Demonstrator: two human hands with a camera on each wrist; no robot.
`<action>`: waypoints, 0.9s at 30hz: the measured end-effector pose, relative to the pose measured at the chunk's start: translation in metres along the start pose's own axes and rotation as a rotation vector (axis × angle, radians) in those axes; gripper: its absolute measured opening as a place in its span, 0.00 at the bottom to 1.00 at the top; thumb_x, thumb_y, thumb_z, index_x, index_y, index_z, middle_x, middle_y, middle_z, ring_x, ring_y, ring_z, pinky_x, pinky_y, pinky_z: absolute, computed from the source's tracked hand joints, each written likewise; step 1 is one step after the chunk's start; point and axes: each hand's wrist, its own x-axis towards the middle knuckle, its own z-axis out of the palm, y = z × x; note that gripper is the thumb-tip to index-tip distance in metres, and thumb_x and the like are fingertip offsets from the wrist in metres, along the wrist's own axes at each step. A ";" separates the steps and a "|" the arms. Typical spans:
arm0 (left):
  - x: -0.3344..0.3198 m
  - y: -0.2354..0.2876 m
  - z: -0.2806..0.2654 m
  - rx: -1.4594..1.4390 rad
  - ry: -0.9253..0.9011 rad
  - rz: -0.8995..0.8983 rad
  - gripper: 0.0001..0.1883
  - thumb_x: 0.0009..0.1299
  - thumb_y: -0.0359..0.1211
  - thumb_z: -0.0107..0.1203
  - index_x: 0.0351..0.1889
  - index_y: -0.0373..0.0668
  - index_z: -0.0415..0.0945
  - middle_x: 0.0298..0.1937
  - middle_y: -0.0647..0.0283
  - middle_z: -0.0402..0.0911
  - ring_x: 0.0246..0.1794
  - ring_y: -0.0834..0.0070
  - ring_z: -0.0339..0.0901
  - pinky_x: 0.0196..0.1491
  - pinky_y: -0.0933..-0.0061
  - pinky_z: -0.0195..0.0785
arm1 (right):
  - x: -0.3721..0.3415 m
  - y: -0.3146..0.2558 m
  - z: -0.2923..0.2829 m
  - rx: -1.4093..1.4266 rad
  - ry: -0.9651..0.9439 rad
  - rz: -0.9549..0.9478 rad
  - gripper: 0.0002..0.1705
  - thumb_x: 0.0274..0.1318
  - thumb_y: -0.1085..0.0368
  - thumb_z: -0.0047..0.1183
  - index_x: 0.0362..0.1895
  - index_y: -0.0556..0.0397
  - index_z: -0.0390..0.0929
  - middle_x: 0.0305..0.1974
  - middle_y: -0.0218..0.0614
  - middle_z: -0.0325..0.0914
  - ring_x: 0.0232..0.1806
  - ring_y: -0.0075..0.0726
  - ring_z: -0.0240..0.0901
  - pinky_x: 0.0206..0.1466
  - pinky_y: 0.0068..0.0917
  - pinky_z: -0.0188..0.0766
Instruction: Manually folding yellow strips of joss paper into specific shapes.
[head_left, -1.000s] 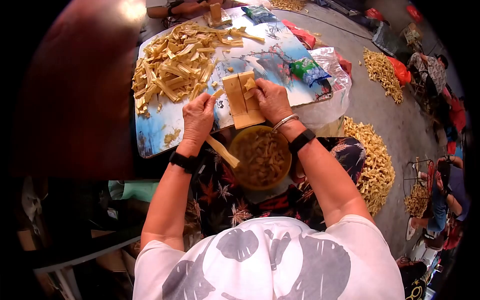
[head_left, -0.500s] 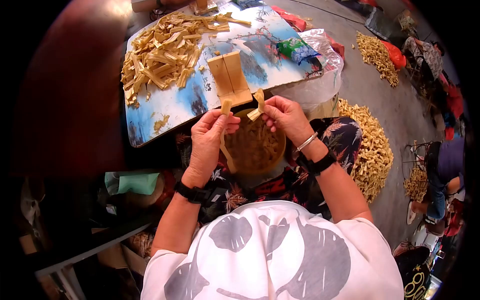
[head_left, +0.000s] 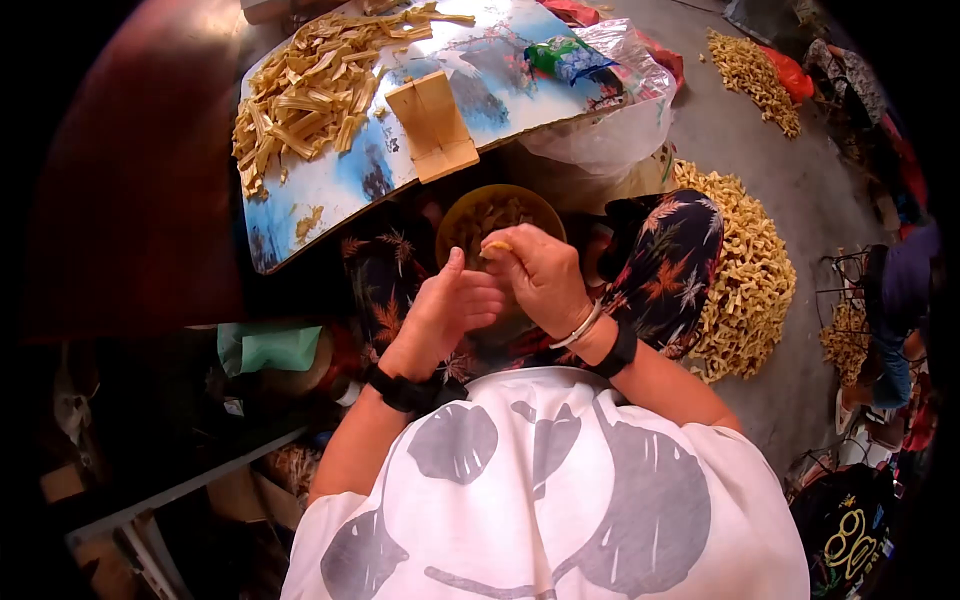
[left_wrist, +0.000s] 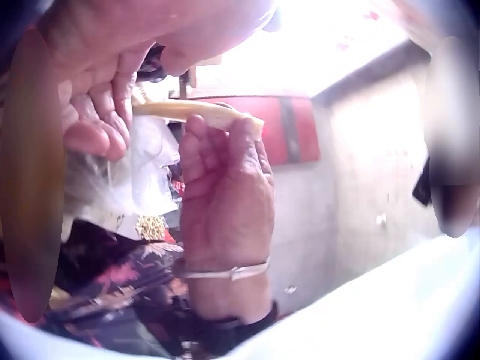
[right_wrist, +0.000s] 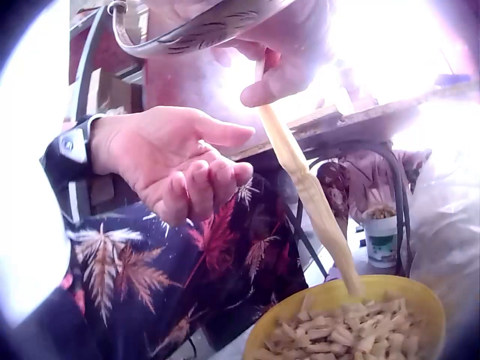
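Note:
My right hand (head_left: pixel 545 285) pinches a long pale yellow strip (right_wrist: pixel 315 202) between thumb and fingers. In the right wrist view the strip hangs slantwise, its lower end overlapping the rim of the yellow basin (right_wrist: pixel 431 300), which holds many short pale pieces (right_wrist: pixel 360 330). Beside it, my left hand (head_left: pixel 445 305) is held with its thumb raised and nothing gripped. The right wrist view shows that left hand (right_wrist: pixel 176 161) palm up, fingers loosely bent. From the left wrist, the right hand (left_wrist: pixel 229 199) is seen with the strip's end at its fingertips.
An L-shaped wooden stand (head_left: pixel 430 120) sits at the edge of the painted table (head_left: pixel 350 205). Loose strips (head_left: pixel 310 95) are heaped on the table's left, a green packet (head_left: pixel 565 58) on its right. A large pile of short pieces (head_left: pixel 745 280) lies on the floor at right.
Both hands have drawn back from the table toward the body. The strip has passed from the left hand to the right, and the folded piece is gone from the right hand's fingers.

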 end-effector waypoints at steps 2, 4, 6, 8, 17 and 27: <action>0.000 -0.007 0.011 -0.164 -0.052 0.040 0.16 0.75 0.43 0.54 0.44 0.37 0.79 0.34 0.63 0.83 0.38 0.70 0.81 0.46 0.71 0.74 | -0.018 -0.007 0.000 -0.040 -0.071 -0.097 0.04 0.60 0.67 0.55 0.38 0.52 0.76 0.31 0.43 0.77 0.31 0.52 0.78 0.33 0.36 0.76; 0.007 -0.017 0.014 -0.163 -0.034 0.193 0.15 0.75 0.40 0.54 0.46 0.37 0.79 0.34 0.62 0.83 0.38 0.72 0.80 0.47 0.73 0.73 | -0.035 -0.010 0.005 -0.038 -0.078 -0.128 0.04 0.61 0.67 0.55 0.36 0.52 0.75 0.30 0.43 0.77 0.30 0.52 0.78 0.32 0.36 0.76; 0.016 -0.019 0.010 -0.009 0.028 0.255 0.11 0.75 0.33 0.53 0.48 0.37 0.79 0.35 0.62 0.82 0.35 0.75 0.80 0.42 0.76 0.74 | -0.046 -0.013 0.003 -0.019 -0.096 -0.088 0.04 0.60 0.67 0.55 0.37 0.53 0.75 0.30 0.44 0.77 0.31 0.52 0.78 0.33 0.37 0.76; 0.028 -0.026 0.007 0.180 0.115 0.328 0.10 0.75 0.30 0.52 0.49 0.36 0.79 0.35 0.63 0.82 0.33 0.77 0.79 0.37 0.78 0.74 | -0.049 -0.012 0.000 -0.031 -0.093 -0.063 0.04 0.58 0.68 0.56 0.37 0.53 0.75 0.30 0.44 0.77 0.32 0.52 0.78 0.33 0.37 0.75; 0.001 -0.014 0.021 1.703 0.361 0.924 0.17 0.63 0.21 0.56 0.50 0.45 0.81 0.33 0.54 0.78 0.31 0.55 0.80 0.34 0.61 0.74 | -0.037 0.005 -0.001 0.158 0.005 0.233 0.04 0.63 0.71 0.51 0.38 0.60 0.75 0.46 0.43 0.80 0.44 0.40 0.82 0.35 0.28 0.82; 0.006 -0.029 0.027 1.607 0.438 1.336 0.22 0.59 0.21 0.57 0.54 0.39 0.77 0.34 0.58 0.74 0.29 0.62 0.79 0.30 0.69 0.75 | -0.029 0.020 0.010 0.488 -0.029 0.846 0.09 0.67 0.61 0.52 0.44 0.52 0.76 0.25 0.30 0.80 0.19 0.24 0.76 0.18 0.17 0.67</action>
